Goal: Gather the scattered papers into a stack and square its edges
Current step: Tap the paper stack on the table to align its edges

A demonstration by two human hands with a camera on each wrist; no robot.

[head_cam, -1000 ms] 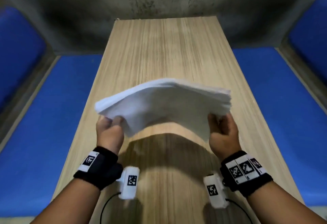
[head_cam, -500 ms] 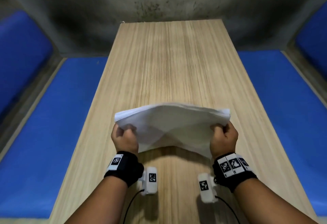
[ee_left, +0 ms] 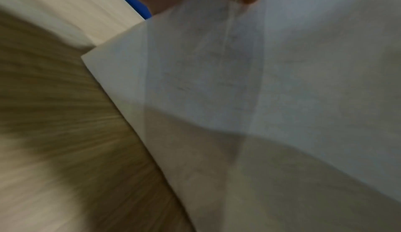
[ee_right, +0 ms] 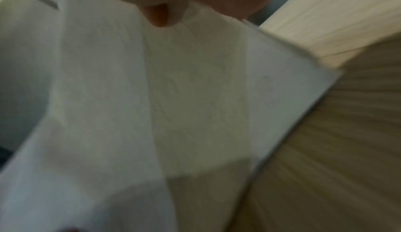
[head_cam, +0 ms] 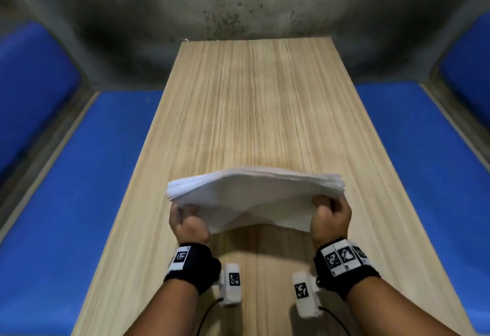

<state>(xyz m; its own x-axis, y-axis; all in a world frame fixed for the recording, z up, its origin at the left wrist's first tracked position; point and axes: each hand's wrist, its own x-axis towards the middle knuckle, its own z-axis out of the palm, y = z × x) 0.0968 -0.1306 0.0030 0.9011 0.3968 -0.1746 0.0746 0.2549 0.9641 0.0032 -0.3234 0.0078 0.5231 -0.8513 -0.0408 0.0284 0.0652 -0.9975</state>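
A stack of white papers (head_cam: 252,195) is held in the air above the wooden table (head_cam: 254,102), bowed upward in the middle. My left hand (head_cam: 185,216) grips its left end and my right hand (head_cam: 328,211) grips its right end. The sheets' near edges fan out unevenly and sag toward me. In the left wrist view the underside of the papers (ee_left: 271,98) fills the picture, with a fingertip at the top. The right wrist view shows the same papers (ee_right: 162,107) from below, blurred, under my fingers (ee_right: 160,14).
The long narrow table runs away from me to a stained grey wall (head_cam: 238,4). Blue padded benches (head_cam: 66,203) flank it on both sides. No other sheet lies on the tabletop in view.
The stack has come down and toward me from a higher, tilted hold. My left hand has moved inward, and the bundle now sits more level between both hands.
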